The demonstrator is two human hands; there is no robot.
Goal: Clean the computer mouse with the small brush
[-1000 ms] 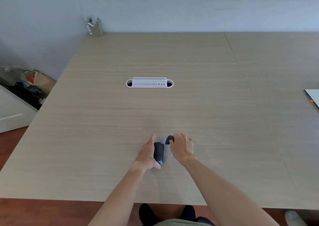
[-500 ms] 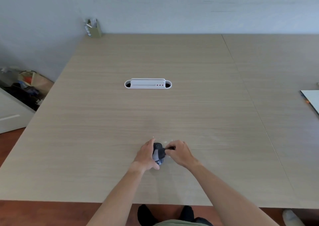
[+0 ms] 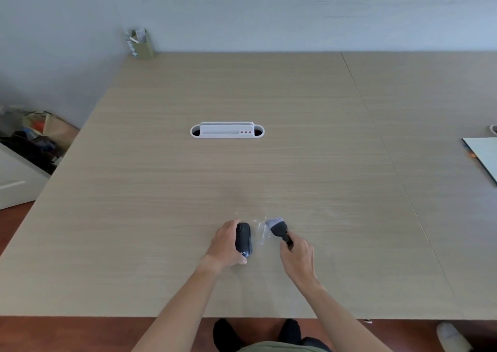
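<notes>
Steadying the computer mouse (image 3: pixel 243 239) on the near middle of the counter (image 3: pixel 161 190), the left hand (image 3: pixel 224 246) wraps its grip around the mouse's left flank, thumb at the near end, probably so the dark body cannot skid under the bristles. Just right of the mouse, apart from it, the small brush (image 3: pixel 278 229) points up and away, pale bristles at the far end and clear of the mouse; the right hand (image 3: pixel 297 257) has its grip closed on the black handle, so this looks like the gap between two strokes. A faint smear of dust or glare lies on the counter between mouse and brush. Counted: one mouse, one brush, two hands. Farther off, one white cable port (image 3: pixel 227 130) sits mid-counter, one pen holder (image 3: pixel 142 44) at the far left corner, and one sheet (image 3: pixel 484 155) at the right edge.
</notes>
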